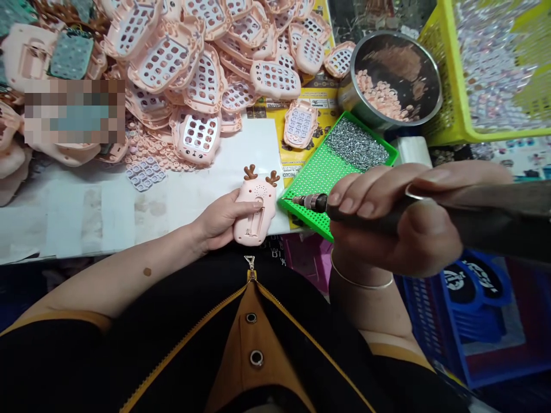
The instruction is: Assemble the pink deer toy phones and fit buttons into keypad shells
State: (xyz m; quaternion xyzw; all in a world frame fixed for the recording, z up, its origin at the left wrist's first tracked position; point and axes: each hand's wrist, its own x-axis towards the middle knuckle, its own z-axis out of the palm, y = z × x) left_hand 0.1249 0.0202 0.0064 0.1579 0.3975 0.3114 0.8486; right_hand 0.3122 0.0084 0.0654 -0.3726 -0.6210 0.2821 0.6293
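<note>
My left hand [224,221] grips a pink toy phone [263,223] with brown antlers, its back facing up and an open battery recess showing. The thumb lies across the recess. In my right hand [387,218] is an electric screwdriver [310,202], its thin bit pointing left toward the toy phone but apart from it. Below the bit lies a green perforated tray [307,189] with a heap of small screws [357,143] at its far end. A pink shell with a keypad [300,123] rests just beyond the toy phone.
Many pink shells [172,60] are piled at the back left, near small pink parts [150,143] and a grey keypad sheet [146,174]. A metal bowl [430,109] holds pink pieces. A yellow basket [465,129] stands far right; a blue crate [477,376] sits below.
</note>
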